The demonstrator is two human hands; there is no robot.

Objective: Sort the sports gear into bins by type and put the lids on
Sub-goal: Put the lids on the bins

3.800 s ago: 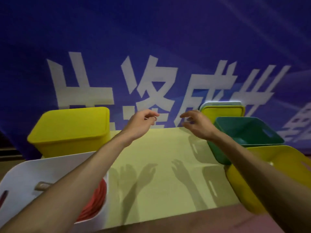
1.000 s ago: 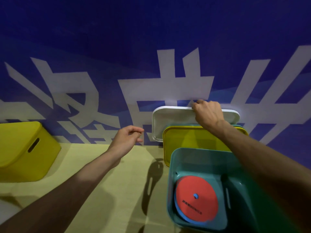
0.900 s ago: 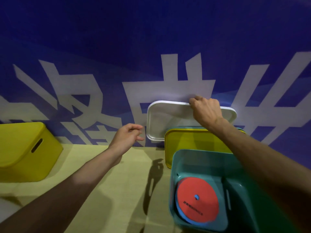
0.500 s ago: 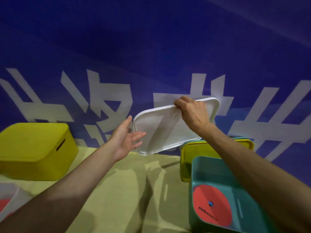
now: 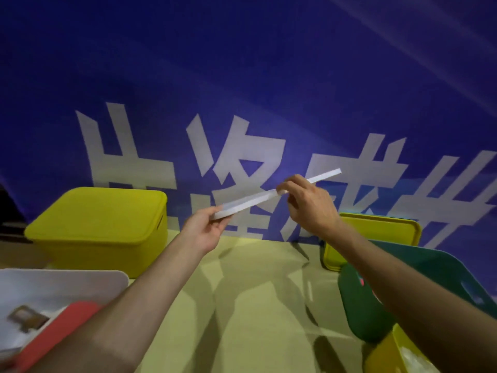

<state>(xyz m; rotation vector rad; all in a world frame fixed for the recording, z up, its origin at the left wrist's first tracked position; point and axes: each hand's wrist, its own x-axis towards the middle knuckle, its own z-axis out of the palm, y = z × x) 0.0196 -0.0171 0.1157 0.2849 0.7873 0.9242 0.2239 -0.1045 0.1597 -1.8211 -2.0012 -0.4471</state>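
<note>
1. Lower left: a white bin (image 5: 80, 278) sits open at the near edge of the table (image 5: 255, 305). It holds a red item (image 5: 59, 329) and a small brown object (image 5: 27, 316), both too blurred to identify.
2. Behind it, a lidded yellow bin (image 5: 99, 238) stands against the blue banner (image 5: 242, 76), its contents hidden.
3. Centre: a white lid (image 5: 255, 201) is held in the air above the table, clear of every bin. It is edge-on to the camera and slopes from low left to high right. The left hand (image 5: 207, 230) pinches its lower end, and the right hand (image 5: 309, 208) has its fingers curled over the edge near the lid's middle.
4. Right of centre: a loose yellow lid (image 5: 382, 232) leans against the banner, just behind the green bin (image 5: 435, 275).
5. The green bin is open. A sliver of red (image 5: 361, 281) shows inside, beside the right forearm, which covers the rest.
6. Bottom right corner: 1 more open yellow tub (image 5: 387, 354), partly out of view, its contents unreadable.
</note>
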